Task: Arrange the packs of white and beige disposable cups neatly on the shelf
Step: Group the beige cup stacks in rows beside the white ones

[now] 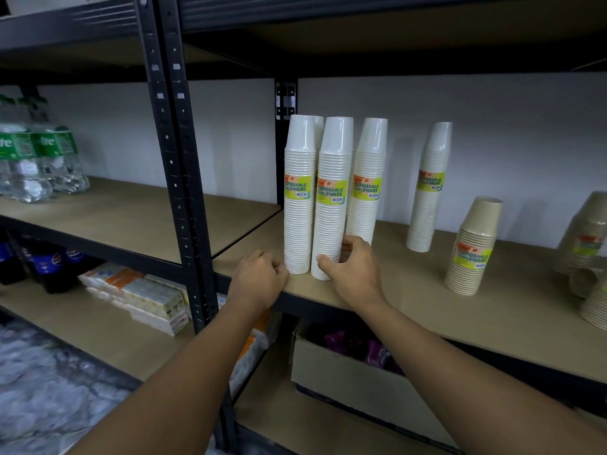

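Observation:
Several tall packs of white cups stand upright at the left end of the wooden shelf (427,290). My right hand (353,269) grips the base of the front white pack (331,198). Just left of it stands another white pack (299,198), and my left hand (262,277) rests curled on the shelf edge beside its base, holding nothing. A third white pack (366,178) stands behind, with one more partly hidden at the back. A lone white pack (428,185) stands further right. A short beige pack (474,247) leans at the right, with more beige packs (588,238) at the frame edge.
A black upright post (179,165) bounds the shelf on the left. Bottled water (36,159) sits on the neighbouring shelf. Below are a cardboard box (354,379) with purple packets, boxed goods (141,297) and dark soda bottles (49,261).

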`<state>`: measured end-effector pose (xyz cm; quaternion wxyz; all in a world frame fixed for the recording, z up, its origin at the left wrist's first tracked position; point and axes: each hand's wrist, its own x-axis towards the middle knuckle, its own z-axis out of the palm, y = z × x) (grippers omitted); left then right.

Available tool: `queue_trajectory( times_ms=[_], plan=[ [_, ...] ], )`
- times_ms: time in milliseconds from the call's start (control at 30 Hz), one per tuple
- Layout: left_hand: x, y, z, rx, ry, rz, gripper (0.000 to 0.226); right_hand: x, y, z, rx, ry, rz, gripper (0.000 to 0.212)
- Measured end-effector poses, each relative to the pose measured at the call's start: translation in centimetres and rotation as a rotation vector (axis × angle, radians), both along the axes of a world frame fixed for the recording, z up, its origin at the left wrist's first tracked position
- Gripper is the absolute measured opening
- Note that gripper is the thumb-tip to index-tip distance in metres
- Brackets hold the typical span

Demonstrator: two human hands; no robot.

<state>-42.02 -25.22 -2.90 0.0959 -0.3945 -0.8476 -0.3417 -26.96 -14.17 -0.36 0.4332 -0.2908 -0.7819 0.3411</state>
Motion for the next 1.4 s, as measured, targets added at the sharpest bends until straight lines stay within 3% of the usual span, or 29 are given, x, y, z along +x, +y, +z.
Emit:
queue_trajectory(
  times_ms=[267,567,733,1000,1100,1400],
  plan=[
    [0.9,-0.8,0.5,-0.036,-0.019,-0.031,0.021,0.7,-0.1,-0.3,-0.076,-0.009,0.003,0.055],
    [6.9,-2.1,3.0,0.038,0.141,-0.136,0.022,6.9,0.3,1.2,-0.051,0.049,-0.058,0.033],
    [12.8,0.8,4.8,0.114,0.149,-0.259,0.022,10.7,1.5,4.1,-0.022,0.19,-0.123,0.023],
    [18.6,7.5,6.4,0.048,0.152,-0.324,0.03,17.0,6.1,10.9,0.018,0.407,-0.255,0.021],
    [19.3,9.7,6.4,-0.003,0.115,-0.327,0.025,18.6,9.0,12.9,-0.015,0.368,-0.279,0.03],
    [17.8,14.1,3.5,-0.126,0.118,-0.268,0.029,16.1,16.4,15.5,-0.129,0.002,-0.146,0.065]
  ],
)
